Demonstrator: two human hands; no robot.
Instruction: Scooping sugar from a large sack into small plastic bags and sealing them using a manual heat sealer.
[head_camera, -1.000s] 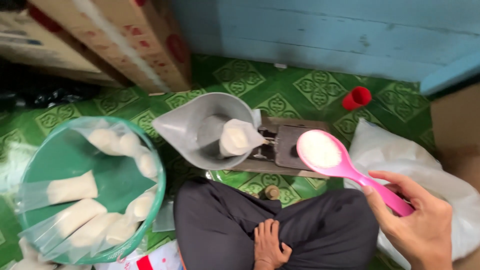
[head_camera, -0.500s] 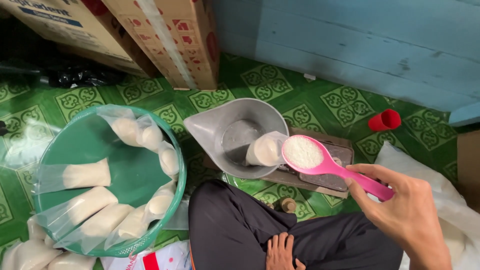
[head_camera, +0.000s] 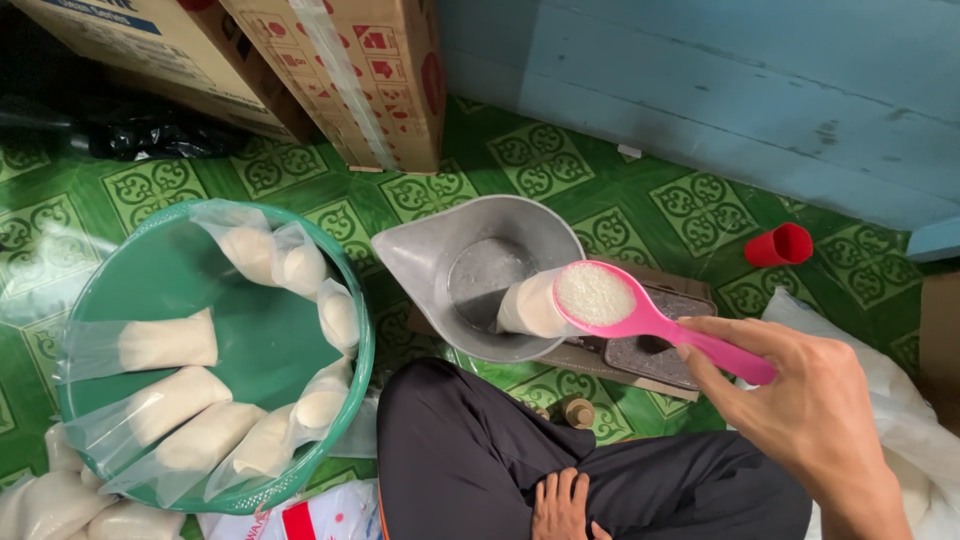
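Spoon: a bright pink plastic spoon (head_camera: 640, 315) with a round bowl, heaped with fine white grains; it is held level above the near rim of the metal scoop pan, right over the open bag.
Right hand: the right hand (head_camera: 800, 410) has its grip clenched around the end of the spoon's handle, thumb on top, coming in from the lower right.
Left hand: the left hand (head_camera: 562, 505) rests in the lap on dark trousers, fingers loose, holding nothing.
Small bag: a clear plastic bag (head_camera: 535, 305) part-filled with white grains lies inside the pan, its mouth just under the spoon's bowl.
Scoop pan: a dull grey metal scoop pan (head_camera: 450, 255) with a pouring lip on the left sits on a flat scale (head_camera: 650, 350) on the floor; besides the bag it holds a thin dusting of white.
Basin: a round green basin (head_camera: 200, 300) at the left holds several filled clear bags (head_camera: 165, 342) of white grains, laid around its edge.
Floor: green patterned floor (head_camera: 650, 215), with a small red cup (head_camera: 778, 244) near the blue wall.
Boxes: cardboard boxes (head_camera: 350, 70) stand at the top left.
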